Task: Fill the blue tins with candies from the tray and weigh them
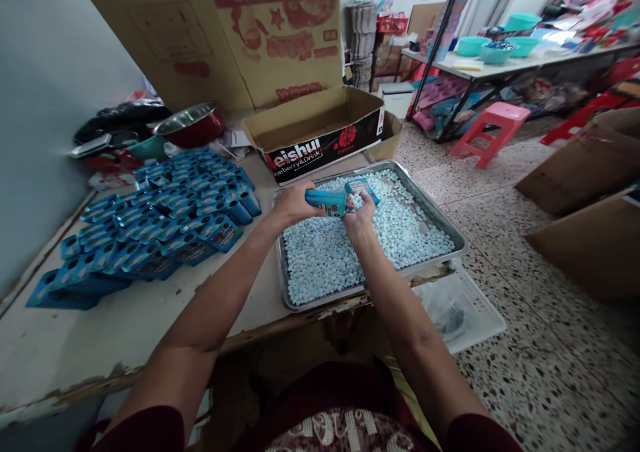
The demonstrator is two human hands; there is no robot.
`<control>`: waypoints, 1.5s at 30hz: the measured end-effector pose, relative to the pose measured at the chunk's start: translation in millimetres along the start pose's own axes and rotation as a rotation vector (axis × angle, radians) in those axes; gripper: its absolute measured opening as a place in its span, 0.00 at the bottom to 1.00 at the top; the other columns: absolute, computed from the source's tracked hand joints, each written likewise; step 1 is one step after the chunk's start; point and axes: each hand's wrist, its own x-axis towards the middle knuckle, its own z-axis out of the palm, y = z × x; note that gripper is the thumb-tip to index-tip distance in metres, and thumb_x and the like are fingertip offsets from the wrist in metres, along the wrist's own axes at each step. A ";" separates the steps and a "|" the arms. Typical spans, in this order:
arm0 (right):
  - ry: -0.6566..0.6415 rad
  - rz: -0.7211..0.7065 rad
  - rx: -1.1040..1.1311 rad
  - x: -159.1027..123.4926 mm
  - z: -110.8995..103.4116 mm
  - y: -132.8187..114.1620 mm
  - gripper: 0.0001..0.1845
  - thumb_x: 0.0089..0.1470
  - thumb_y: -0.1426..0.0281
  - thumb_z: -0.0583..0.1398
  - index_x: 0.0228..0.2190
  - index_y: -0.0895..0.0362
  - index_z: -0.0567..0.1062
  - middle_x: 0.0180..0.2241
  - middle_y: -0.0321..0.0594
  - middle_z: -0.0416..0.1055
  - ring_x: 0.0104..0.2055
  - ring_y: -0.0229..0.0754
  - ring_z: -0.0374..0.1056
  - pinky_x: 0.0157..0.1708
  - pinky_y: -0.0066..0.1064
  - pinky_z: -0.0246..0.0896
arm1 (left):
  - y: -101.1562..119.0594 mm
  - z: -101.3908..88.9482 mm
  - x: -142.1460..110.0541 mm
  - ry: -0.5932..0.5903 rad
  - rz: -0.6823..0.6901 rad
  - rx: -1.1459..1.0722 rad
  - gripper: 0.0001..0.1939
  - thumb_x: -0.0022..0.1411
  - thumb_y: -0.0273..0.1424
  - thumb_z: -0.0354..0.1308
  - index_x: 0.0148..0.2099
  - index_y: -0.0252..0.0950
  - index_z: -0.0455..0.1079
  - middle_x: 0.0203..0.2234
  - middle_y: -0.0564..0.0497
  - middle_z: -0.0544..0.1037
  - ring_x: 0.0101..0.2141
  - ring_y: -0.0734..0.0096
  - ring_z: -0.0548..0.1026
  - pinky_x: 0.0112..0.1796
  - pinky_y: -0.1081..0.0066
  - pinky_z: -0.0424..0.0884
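My left hand (pixel 294 203) is closed around a small blue carton (pixel 326 202), which lies on its side above the tray with one end towards my right hand. Cupped at that end, my right hand (pixel 360 217) holds some pale blue candies (pixel 354 201) against the carton. A second blue carton (pixel 363 189) is just beyond my right fingers; whether they touch it I cannot tell. Beneath both hands, a metal tray (pixel 463 244) carries a layer of small, round, pale blue candies (pixel 325 265).
Many blue cartons (pixel 165 212) stand packed together on the table (pixel 215 299) at left. Behind the tray is an open cardboard box (pixel 320 152), near a red metal bowl (pixel 193 125). A pink stool (pixel 493 129) and brown cardboard boxes (pixel 585 205) are on the floor at right.
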 end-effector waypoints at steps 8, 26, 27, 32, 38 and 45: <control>0.056 0.045 0.132 -11.4 8.7 0.1 0.11 0.60 0.65 0.61 0.33 0.51 0.62 0.23 0.26 0.59 0.19 0.29 0.54 0.17 0.16 0.51 | -2.1 29.2 -4.6 -0.035 0.211 -0.047 0.17 0.47 0.26 0.74 0.42 0.42 0.81 0.41 0.47 0.84 0.48 0.47 0.80 0.53 0.58 0.71; -0.260 -0.116 -0.158 -27.7 56.3 -55.7 0.18 0.65 0.52 0.57 0.32 0.52 0.67 0.33 0.37 0.69 0.30 0.35 0.67 0.30 0.27 0.68 | 11.7 33.9 -10.0 0.104 0.038 -0.294 0.25 0.48 0.27 0.75 0.51 0.41 0.80 0.45 0.46 0.85 0.50 0.44 0.82 0.54 0.56 0.75; -0.261 -0.114 -0.163 -28.8 55.9 -56.2 0.19 0.65 0.50 0.57 0.32 0.52 0.68 0.33 0.37 0.69 0.31 0.35 0.67 0.31 0.27 0.69 | 12.1 34.5 -10.3 0.107 0.035 -0.299 0.25 0.48 0.27 0.75 0.51 0.40 0.80 0.45 0.45 0.85 0.50 0.44 0.82 0.54 0.55 0.75; -0.255 -0.134 -0.207 -31.7 56.5 -58.3 0.23 0.65 0.45 0.56 0.33 0.52 0.68 0.33 0.38 0.70 0.32 0.37 0.69 0.33 0.29 0.71 | 14.3 35.4 -10.8 0.108 0.034 -0.298 0.25 0.49 0.26 0.74 0.51 0.41 0.80 0.46 0.46 0.86 0.51 0.44 0.82 0.54 0.56 0.75; -0.278 -0.230 -0.299 -32.6 56.5 -57.7 0.27 0.63 0.41 0.57 0.32 0.52 0.69 0.34 0.40 0.69 0.36 0.40 0.71 0.36 0.32 0.72 | 18.3 35.8 -9.3 0.115 0.032 -0.328 0.26 0.47 0.25 0.75 0.51 0.40 0.80 0.47 0.46 0.86 0.50 0.44 0.83 0.54 0.56 0.75; -0.332 -0.297 -0.293 -35.3 54.6 -54.7 0.30 0.63 0.38 0.57 0.28 0.52 0.70 0.32 0.39 0.68 0.33 0.39 0.68 0.37 0.34 0.70 | 20.4 38.8 -6.4 0.106 0.026 -0.314 0.27 0.47 0.26 0.76 0.51 0.40 0.80 0.46 0.46 0.86 0.50 0.45 0.82 0.53 0.56 0.75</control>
